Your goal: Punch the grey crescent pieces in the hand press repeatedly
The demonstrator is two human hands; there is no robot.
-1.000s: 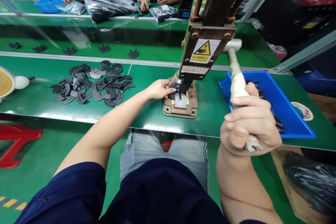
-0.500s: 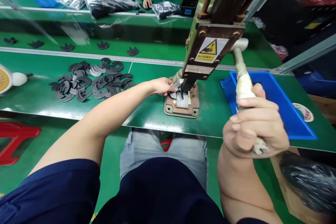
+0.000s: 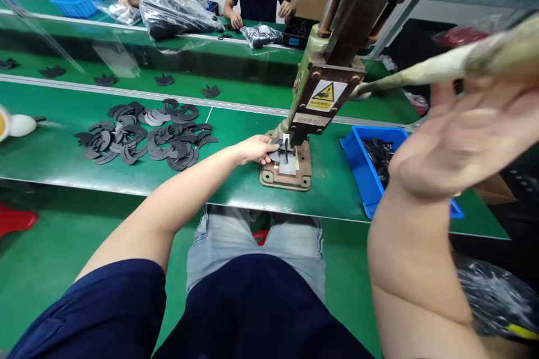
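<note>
A dark curved piece [image 3: 275, 152] was pinched between the thumb and fingers of the left hand [image 3: 255, 150] at the base [image 3: 304, 162] of a green press [image 3: 312, 47]. A stretch of green bench [image 3: 236, 190] ran from the base to the near edge, and more of its surface lay between the hand and a heap of loose curved pieces [image 3: 179, 146] at left; another strip separated the base from a blue bin [image 3: 360, 174]. The held piece extended rightward from the fingertips, reaching over a pale metal plate [image 3: 287, 169] beneath the press head [image 3: 300, 133]. The fingers covered part of it, and whether the head touched it could not be made out. The right hand [image 3: 467, 140], raised and blurred, was at a pale lever [image 3: 446, 61]; how far it closed around the handle could not be told. The lever ran out of view at right, and the hand and forearm hid part of the bin.
</note>
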